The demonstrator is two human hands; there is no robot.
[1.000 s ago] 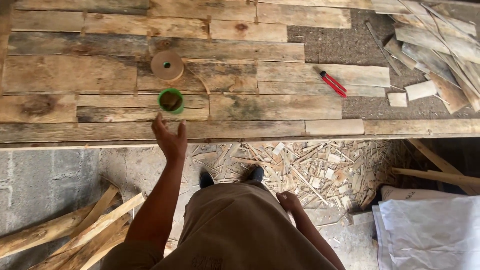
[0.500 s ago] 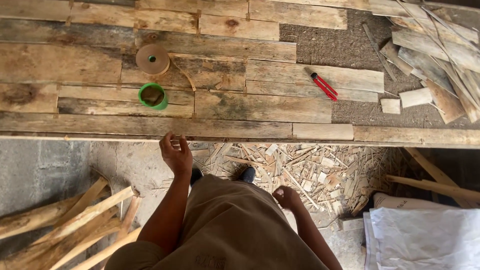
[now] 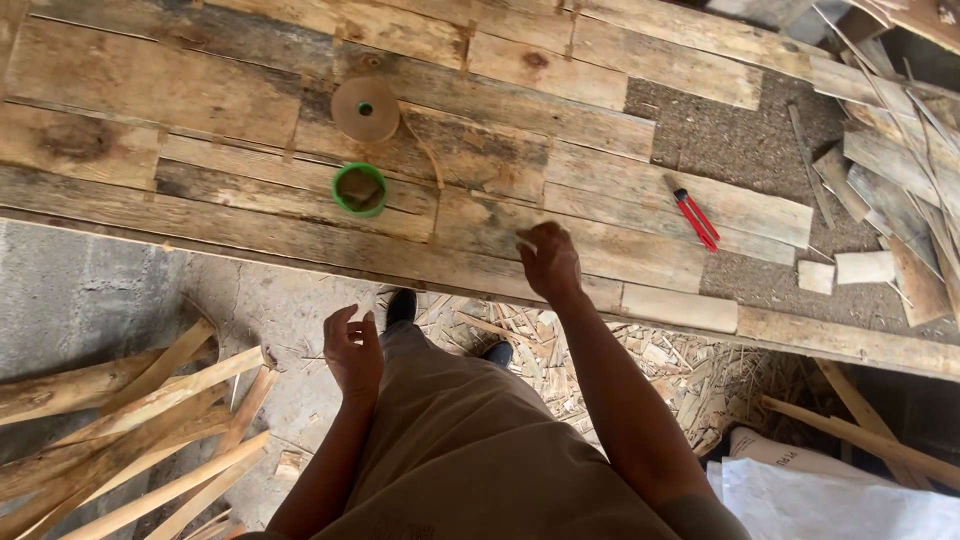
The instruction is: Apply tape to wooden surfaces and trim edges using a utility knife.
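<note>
Right hand (image 3: 548, 262) is held over the plank worktop (image 3: 250, 235); fingers curled narrow, with what may be a small pale sliver at the fingertips (image 3: 527, 243), too small to identify. Whether the hand rests on the wood cannot be told.

Left hand (image 3: 352, 352) is held low beside the thigh, off the worktop edge; fingers loosely curled, nothing held.

Green cup (image 3: 359, 189) stands upright on the planks, well apart from the right fingertips, on their thumb side; its contents are seen only as a dark brownish interior, not resolved. Brown tape roll (image 3: 365, 108) lies flat just beyond the cup.

Red utility knife (image 3: 695, 217) lies well apart on the far side of the right hand's knuckles.

Wood scraps (image 3: 610, 345) are spread on the floor below the right wrist.
</note>
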